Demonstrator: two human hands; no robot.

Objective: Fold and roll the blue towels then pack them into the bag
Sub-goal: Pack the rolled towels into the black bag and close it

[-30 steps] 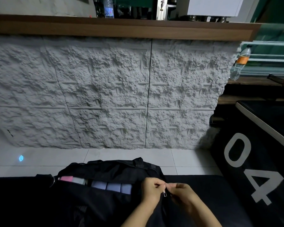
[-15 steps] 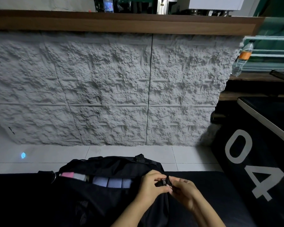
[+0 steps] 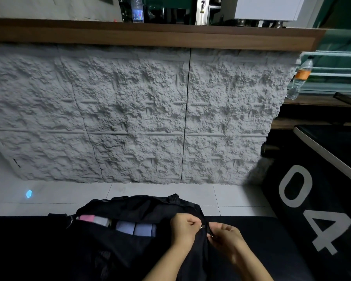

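**Both hands at the zipper of the packed bag**

The black bag (image 3: 140, 207) lies at the far edge of the black bench (image 3: 261, 240), near its middle. Its long opening gapes, and rolled blue towels (image 3: 136, 229) sit side by side inside, with a pink item (image 3: 87, 218) further left, by a metal ring (image 3: 70, 221). At the bag's right end, the left hand (image 3: 183, 228) has its fingers curled and pinches the zipper pull (image 3: 202, 226). The right hand (image 3: 226, 238), just beside it, pinches the bag's dark fabric at the zipper's end. Beyond the bench are floor tiles (image 3: 227, 197) and a rough white wall panel (image 3: 130, 118).
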